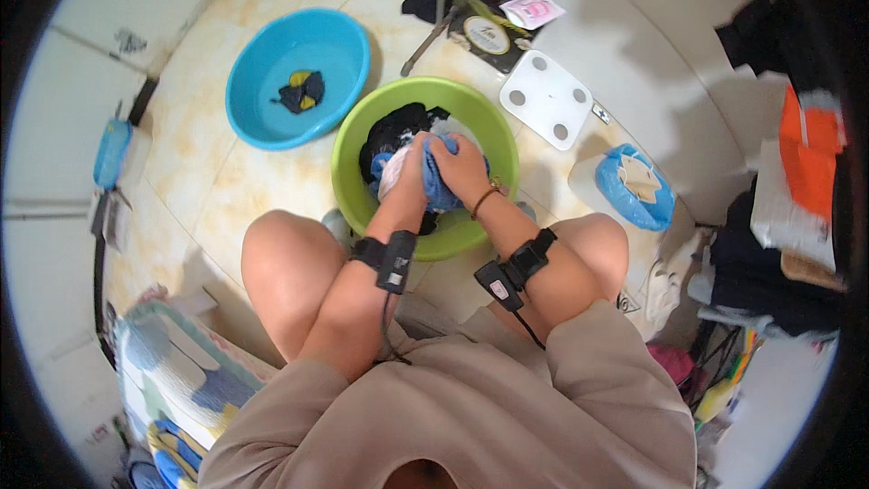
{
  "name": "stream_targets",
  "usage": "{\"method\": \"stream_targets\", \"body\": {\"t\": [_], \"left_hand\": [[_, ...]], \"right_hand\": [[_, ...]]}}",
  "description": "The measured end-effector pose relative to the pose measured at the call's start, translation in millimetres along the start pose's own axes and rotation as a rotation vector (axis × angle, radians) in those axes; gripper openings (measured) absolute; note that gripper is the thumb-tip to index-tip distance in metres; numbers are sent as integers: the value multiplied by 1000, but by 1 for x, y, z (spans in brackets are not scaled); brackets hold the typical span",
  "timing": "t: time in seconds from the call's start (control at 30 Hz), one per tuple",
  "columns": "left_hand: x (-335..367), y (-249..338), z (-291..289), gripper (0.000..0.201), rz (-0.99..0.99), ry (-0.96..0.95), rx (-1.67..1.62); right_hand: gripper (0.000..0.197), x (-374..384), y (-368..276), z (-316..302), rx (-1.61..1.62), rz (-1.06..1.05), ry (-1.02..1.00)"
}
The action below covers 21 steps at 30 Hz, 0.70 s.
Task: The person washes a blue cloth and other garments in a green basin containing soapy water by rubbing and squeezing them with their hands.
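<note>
Right now I have both hands down in the green basin (348, 183), which sits on the tiled floor (208, 190) between my knees. My left hand (409, 166) and my right hand (460, 166) are closed tight around one blue cloth (438, 192), the knuckles of the two pressed together so the fabric bunches up between them. A pale, whitish part of the same bundle, or another piece, shows under my left hand; I cannot tell which. Behind the hands, on the far side of the basin, lies a heap of dark clothes (398, 129), touching the blue cloth.

I judge the cloth to be wet, so it should be soft, limp and heavier than it looks, apt to slip and sag if I take it by one corner. A gathered fistful in each hand, close together as they are now, seems the surest hold; nothing about it is fragile.

Just beyond the green basin, to the left, stands a blue basin (249, 95) with a small dark and yellow item (301, 91) lying in it. To the right of the green basin, a white bathroom scale (546, 98) rests on the floor, and nearer my right knee is a bin lined with a blue bag (634, 187). A black strap with a small device is on each forearm.
</note>
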<state>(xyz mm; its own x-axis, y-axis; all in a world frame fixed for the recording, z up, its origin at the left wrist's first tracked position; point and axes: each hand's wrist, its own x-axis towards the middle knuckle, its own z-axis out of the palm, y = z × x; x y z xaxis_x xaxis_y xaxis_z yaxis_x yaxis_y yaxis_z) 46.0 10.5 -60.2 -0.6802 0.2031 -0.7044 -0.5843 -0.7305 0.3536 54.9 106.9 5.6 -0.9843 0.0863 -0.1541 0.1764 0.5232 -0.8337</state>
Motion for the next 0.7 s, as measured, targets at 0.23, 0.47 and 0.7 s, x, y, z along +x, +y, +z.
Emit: {"method": "stream_targets", "body": {"t": [0.23, 0.47, 0.7], "left_hand": [[-9, 55, -6, 15, 105, 99, 188], [-68, 98, 62, 17, 348, -65, 513], [-114, 113, 96, 23, 500, -161, 573]], "right_hand": [[35, -8, -16, -8, 182, -34, -34], [29, -5, 9, -26, 234, 200, -192], [48, 23, 25, -22, 59, 293, -482]]}}
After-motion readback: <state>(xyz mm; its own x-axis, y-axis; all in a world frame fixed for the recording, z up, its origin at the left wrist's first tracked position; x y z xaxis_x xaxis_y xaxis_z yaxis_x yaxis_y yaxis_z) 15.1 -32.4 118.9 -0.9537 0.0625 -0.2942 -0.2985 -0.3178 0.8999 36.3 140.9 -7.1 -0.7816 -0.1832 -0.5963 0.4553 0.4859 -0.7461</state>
